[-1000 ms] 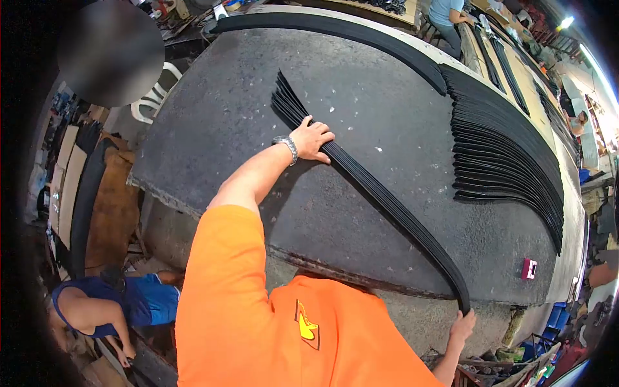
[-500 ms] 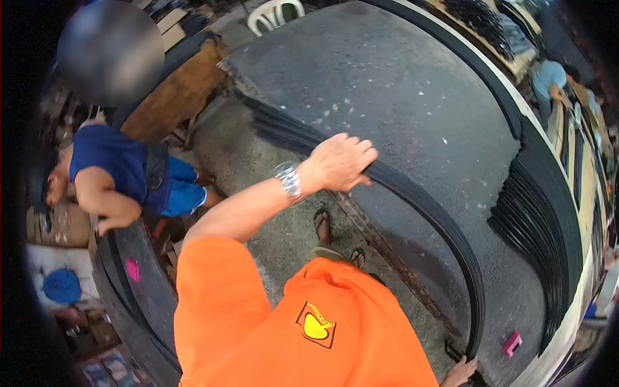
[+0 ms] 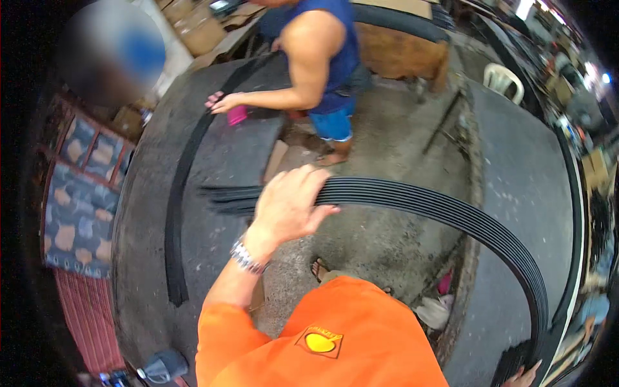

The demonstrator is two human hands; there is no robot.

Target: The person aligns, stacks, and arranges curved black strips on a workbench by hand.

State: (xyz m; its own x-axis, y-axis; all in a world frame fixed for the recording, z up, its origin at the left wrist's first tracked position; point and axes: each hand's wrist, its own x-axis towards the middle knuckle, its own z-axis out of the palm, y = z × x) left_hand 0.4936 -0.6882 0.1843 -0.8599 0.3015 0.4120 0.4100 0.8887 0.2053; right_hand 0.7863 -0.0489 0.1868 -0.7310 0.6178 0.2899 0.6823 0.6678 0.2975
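A long bundle of thin black strips [image 3: 412, 195] arches across the gap between two dark tables. My left hand [image 3: 291, 201], with a metal watch on the wrist, is wrapped over the bundle near its frayed left end, which reaches over the left table [image 3: 145, 238]. At the lower right edge, my right hand [image 3: 523, 375] holds the other end, by the right table [image 3: 516, 213]. Part of that hand is cut off by the frame. More black strips [image 3: 512, 362] lie beside it.
A co-worker [image 3: 316, 58] in a dark blue top stands across the left table, one hand on a black strip band [image 3: 184, 193] near a pink object [image 3: 237, 115]. A white chair [image 3: 503, 82] stands behind. A jug [image 3: 162, 366] is at lower left.
The view has swung left, towards the other table and the co-worker. My hands have carried the strip bundle off the right table and over the gap. The co-worker now stands at the left table.
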